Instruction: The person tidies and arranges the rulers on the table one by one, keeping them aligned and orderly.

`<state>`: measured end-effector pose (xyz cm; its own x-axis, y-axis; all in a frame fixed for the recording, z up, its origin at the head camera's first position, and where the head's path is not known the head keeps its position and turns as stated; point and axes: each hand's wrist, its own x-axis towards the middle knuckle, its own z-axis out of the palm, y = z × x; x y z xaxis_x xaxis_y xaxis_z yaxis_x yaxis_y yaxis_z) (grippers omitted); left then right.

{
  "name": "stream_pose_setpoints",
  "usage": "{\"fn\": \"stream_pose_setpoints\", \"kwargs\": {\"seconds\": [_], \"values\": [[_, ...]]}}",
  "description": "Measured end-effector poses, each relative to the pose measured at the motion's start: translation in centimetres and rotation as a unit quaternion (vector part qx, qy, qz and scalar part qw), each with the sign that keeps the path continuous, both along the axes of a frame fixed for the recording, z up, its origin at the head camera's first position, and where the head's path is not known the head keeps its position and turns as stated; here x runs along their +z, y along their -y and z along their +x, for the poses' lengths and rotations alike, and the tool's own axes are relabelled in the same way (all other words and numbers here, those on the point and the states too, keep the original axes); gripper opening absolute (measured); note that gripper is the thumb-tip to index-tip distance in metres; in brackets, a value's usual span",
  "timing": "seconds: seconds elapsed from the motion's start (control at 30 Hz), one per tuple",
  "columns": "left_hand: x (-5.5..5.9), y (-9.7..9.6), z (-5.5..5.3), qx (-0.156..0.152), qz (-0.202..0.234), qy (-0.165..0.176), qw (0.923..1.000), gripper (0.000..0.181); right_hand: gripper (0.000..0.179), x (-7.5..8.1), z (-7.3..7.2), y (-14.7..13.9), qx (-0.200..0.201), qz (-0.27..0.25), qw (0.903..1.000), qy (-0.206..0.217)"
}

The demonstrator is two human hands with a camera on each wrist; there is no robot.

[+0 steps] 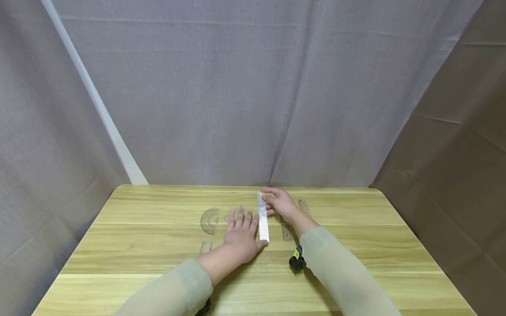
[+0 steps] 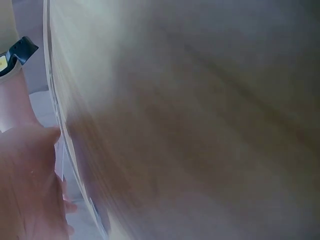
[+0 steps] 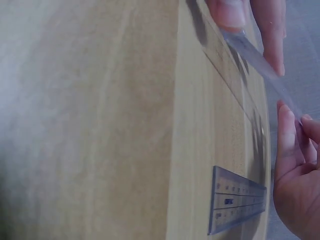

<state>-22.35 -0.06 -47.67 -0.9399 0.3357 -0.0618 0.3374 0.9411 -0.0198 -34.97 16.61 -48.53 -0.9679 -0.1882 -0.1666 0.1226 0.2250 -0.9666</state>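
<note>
A clear straight ruler stretches between both hands, pointing away from me. At its far end the right hand pinches it between thumb and fingers. Over the near end lies the left hand, its fingers straight and spread, the thumb touching that end and the index finger reaching the left edge. In the right wrist view the ruler slants above the table with a shadow under it. The left wrist view shows the left hand low over the wood; its fingertips are mostly hidden there.
Left of the hands lie a clear protractor, a set square partly covered by the left hand, and a short ruler. Another ruler lies under the right wrist, and one more is beyond it. Grey curtains surround the table.
</note>
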Motion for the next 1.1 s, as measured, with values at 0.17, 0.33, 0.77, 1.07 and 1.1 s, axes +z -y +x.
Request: {"fn": "stream_pose_setpoints", "kwargs": {"seconds": [0.17,0.33,0.77,1.07,1.1], "values": [[-0.3,0.3,0.1,-0.009,0.004,-0.01,0.9999,0.093,0.041,0.3,0.5,0.1,-0.008,0.001,1.0,0.0],[-0.1,0.5,0.4,-0.012,0.011,-0.013,0.9998,0.093,0.041,0.5,1.0,0.1,-0.013,-0.001,0.9999,-0.002],[0.4,1.1,1.6,-0.025,0.028,-0.026,0.999,0.091,0.039,0.7,2.2,0.3,-0.018,-0.039,0.9991,0.006],[0.5,1.9,2.9,-0.027,0.037,-0.03,0.9985,0.09,0.041,0.4,3.4,0.7,-0.003,-0.052,0.9985,0.019],[0.6,1.9,3.1,-0.028,0.036,-0.03,0.9985,0.09,0.041,0.4,3.5,0.8,-0.001,-0.056,0.9982,0.02]]}}
